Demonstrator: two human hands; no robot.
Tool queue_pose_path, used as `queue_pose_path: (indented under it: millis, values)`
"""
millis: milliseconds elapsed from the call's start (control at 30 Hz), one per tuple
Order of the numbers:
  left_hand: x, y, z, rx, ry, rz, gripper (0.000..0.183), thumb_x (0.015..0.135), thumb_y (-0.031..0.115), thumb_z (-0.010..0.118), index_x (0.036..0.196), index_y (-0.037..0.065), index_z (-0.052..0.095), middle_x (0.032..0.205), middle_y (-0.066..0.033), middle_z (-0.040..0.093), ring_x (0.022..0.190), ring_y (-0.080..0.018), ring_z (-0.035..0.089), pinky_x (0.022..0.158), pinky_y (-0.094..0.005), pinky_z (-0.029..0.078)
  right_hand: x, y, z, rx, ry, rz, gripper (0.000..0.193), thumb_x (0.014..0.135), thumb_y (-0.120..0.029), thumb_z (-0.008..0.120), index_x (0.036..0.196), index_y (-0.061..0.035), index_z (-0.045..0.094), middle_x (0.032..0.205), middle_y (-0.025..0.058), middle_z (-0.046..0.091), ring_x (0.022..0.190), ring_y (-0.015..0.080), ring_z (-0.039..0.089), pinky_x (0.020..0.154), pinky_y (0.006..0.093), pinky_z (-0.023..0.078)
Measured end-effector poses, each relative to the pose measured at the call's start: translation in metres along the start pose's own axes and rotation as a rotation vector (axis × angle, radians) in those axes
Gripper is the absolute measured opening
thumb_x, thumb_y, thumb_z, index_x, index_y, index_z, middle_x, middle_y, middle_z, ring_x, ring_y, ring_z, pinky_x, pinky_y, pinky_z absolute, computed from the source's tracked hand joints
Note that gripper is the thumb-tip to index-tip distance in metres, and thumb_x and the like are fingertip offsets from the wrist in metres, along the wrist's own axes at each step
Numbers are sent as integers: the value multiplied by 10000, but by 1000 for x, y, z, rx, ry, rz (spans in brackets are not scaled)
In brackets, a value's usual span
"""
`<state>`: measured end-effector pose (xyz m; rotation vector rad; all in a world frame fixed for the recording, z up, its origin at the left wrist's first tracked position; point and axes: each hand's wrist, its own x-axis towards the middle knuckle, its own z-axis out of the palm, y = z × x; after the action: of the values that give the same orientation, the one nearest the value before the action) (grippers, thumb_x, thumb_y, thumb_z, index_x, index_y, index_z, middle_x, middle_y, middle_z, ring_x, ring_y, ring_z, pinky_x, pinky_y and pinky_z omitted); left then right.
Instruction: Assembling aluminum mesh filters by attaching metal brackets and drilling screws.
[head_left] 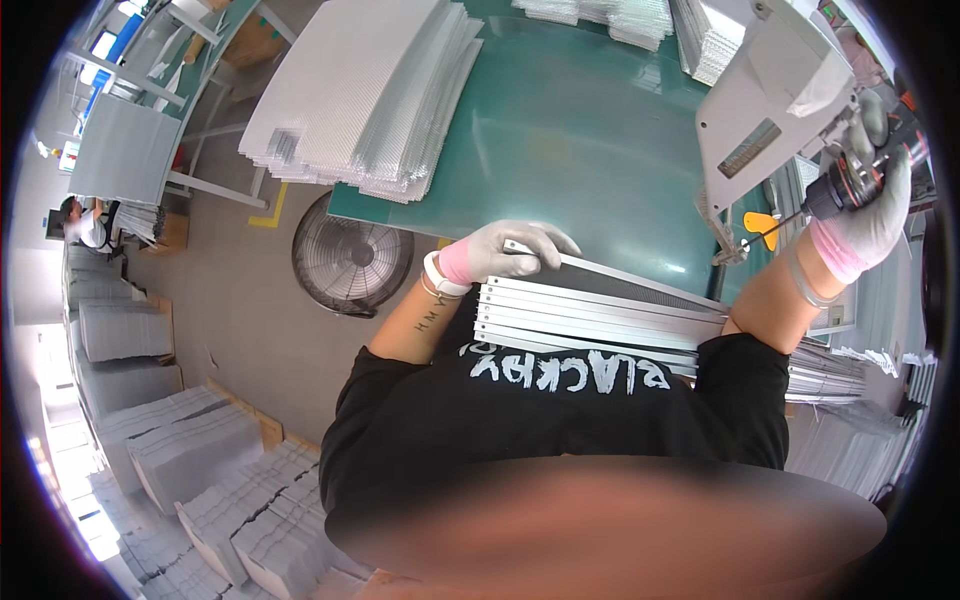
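Top mesh panel [620, 287]: lay just before my black shirt [560, 420], uppermost in a stack of white-framed panels [600, 325], near the edge of the green table [570, 150].
Long axis: ran left to right, from my left hand [515, 250] toward my right forearm [775, 300], the right end slanting in toward my body.
Left grip: closed on the panel's left end, thumb and fingers about the frame corner; this was the nearer hand.
Right grip: my right hand [870, 205] was wrapped round a dark power driver [835, 190], well apart from that corner.
Driver bit [785, 222]: pointed left and toward me, its tip at the white machine's [775, 110] foot; contact I couldn't tell.
Panel from driver: leftward, closer to me.
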<state>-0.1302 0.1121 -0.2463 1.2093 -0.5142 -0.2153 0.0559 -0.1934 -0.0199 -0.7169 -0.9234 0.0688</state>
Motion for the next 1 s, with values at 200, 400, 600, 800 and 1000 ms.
queue_pose_path:
  millis: [200, 400, 600, 800, 1000]
  values:
    - [-2, -4, 9, 151, 169, 49, 249, 906, 242, 662, 956, 8, 732, 969, -168, 717, 1045, -314, 662, 874, -400, 504, -8, 20, 52, -94, 273, -61, 396, 985, -156, 480, 1276, 110, 437, 1075, 182, 545, 822, 190, 552, 677, 253, 493]
    - [-4, 3, 15, 183, 196, -31, 291, 920, 258, 639, 944, -20, 724, 1055, -202, 714, 1058, -287, 666, 885, -363, 502, -30, 80, 99, -195, 52, 7, 136, 929, -110, 501, 1005, 2, 515, 877, 90, 570, 638, 133, 542, 527, 249, 420]
    - [-19, 2, 2, 197, 178, 72, 240, 904, 206, 628, 935, -8, 733, 1030, -210, 722, 987, -274, 690, 859, -357, 527, -8, 34, 31, -27, 37, 47, 356, 971, -213, 531, 1166, 51, 396, 979, 67, 441, 737, 91, 478, 621, 229, 462]
    - [-41, -13, -13, -28, 274, 142, 239, 886, 223, 661, 894, -5, 730, 1034, -208, 723, 930, -274, 701, 840, -354, 537, -5, 6, 12, -46, 90, -54, 412, 957, -200, 573, 1227, 44, 380, 1049, 99, 450, 801, 131, 509, 649, 289, 483]
    - [-17, -4, -5, 3, 99, 68, 241, 862, 224, 681, 999, 31, 726, 1176, -199, 668, 1066, -272, 637, 926, -388, 484, -9, 18, 30, 51, 12, -21, 434, 936, -147, 553, 1290, 45, 393, 1020, 120, 470, 792, 140, 503, 705, 270, 476]
